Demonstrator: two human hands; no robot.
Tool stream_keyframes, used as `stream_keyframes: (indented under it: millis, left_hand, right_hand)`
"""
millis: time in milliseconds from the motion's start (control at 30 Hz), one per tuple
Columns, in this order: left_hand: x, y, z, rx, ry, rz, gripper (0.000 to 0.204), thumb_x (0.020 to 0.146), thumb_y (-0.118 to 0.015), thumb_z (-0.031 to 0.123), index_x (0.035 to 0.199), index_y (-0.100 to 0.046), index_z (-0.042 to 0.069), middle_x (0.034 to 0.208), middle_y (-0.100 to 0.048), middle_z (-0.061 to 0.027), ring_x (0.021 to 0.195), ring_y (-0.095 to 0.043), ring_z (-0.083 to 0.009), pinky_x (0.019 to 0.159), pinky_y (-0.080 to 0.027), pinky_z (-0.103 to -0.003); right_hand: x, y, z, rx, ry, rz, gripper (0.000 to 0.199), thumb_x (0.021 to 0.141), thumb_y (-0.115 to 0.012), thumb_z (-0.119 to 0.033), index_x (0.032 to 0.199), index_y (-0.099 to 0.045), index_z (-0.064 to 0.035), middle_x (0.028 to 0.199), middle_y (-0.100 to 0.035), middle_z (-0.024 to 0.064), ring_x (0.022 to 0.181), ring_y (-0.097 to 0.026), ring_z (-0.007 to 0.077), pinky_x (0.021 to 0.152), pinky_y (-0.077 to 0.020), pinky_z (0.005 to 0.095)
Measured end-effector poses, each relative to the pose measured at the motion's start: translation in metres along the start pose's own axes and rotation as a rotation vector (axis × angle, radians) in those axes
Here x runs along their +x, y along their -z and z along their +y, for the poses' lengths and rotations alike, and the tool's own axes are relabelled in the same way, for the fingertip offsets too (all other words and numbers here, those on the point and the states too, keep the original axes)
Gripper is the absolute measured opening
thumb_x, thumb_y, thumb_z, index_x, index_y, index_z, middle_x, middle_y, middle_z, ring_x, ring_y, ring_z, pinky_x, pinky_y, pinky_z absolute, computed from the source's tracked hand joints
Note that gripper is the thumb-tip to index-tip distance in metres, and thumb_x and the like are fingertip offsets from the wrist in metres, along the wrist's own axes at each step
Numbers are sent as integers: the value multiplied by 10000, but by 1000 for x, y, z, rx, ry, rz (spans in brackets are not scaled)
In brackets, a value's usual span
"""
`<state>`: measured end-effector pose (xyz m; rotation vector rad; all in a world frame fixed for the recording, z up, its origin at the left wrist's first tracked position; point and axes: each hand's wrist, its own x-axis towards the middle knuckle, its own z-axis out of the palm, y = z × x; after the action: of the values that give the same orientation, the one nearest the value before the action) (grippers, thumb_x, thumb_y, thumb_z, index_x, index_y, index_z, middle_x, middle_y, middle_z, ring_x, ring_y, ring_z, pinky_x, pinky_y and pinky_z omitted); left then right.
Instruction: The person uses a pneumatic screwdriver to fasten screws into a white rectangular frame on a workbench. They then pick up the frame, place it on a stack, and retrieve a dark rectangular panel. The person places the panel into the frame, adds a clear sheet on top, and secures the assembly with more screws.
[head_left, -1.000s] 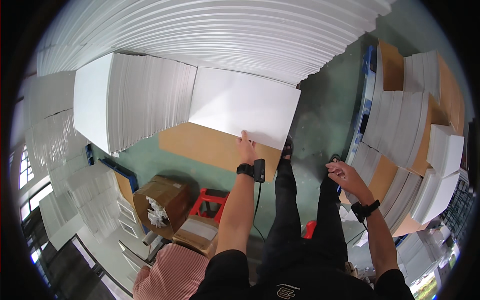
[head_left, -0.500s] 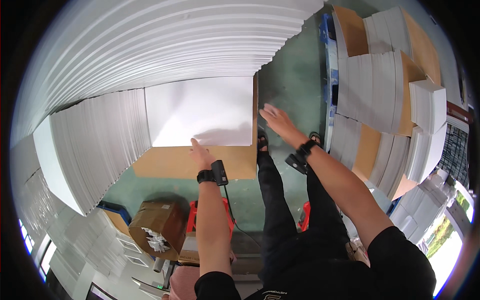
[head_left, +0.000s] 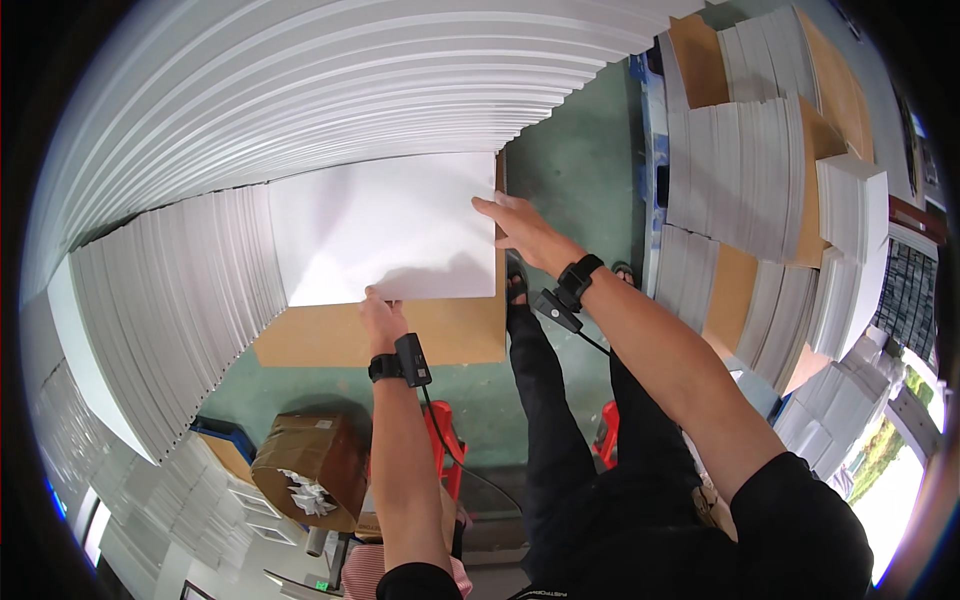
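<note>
White sheet stack (head_left: 385,225) lies on brown cardboard board (head_left: 400,335), centre frame. Left hand (head_left: 380,315) pinches its near edge at 6 o'clock; right hand (head_left: 520,225), fingers spread, presses the 3 o'clock edge.

Black short sleeves, black trousers, black wrist devices with cables on both forearms.

tall paper stacks (head_left: 170,300) wall left, bare floor (head_left: 575,175) open right of white sheets (head_left: 385,230)
</note>
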<state>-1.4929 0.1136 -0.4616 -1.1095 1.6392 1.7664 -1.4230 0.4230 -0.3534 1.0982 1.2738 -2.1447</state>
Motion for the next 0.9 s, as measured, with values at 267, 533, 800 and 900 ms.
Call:
stream_keyframes:
  millis: [267,533,800,900]
  left_hand:
    - [16,17,-27,24,-175,-90,407,1092,-488,335,1221,-518,-51,1080,-639,-152,924,-618,-252,766,-527,-428]
    - [-25,-24,12,-60,-130,148,260,1072,-516,261,1029,-484,7,894,-565,-88,722,-544,-172,606,-452,-358]
    - [-36,11,-11,-80,-134,181,590,1033,-568,319,1447,-418,-73,1029,-573,-125,848,-514,-175,735,-469,-362]
    - [-92,41,-57,5,-198,-178,658,1055,-557,318,1575,-303,5,981,-567,-31,860,-500,-139,742,-460,-335]
  right_hand:
    - [9,-5,15,13,68,28,879,923,-707,-512,1593,-346,-72,1524,-502,132,1438,-432,301,1137,-367,597]
    - [6,-9,9,-119,25,58,1032,960,-671,-510,1629,-113,45,1683,-222,214,1559,-227,329,1215,-267,586]
    - [-87,53,80,-399,-80,68,724,995,-678,-342,1563,-385,-2,1278,-622,109,1160,-619,221,966,-543,426]
    - [-151,108,111,-699,88,8,246,995,-634,-282,880,-638,-65,727,-603,-32,626,-552,92,573,-472,305]
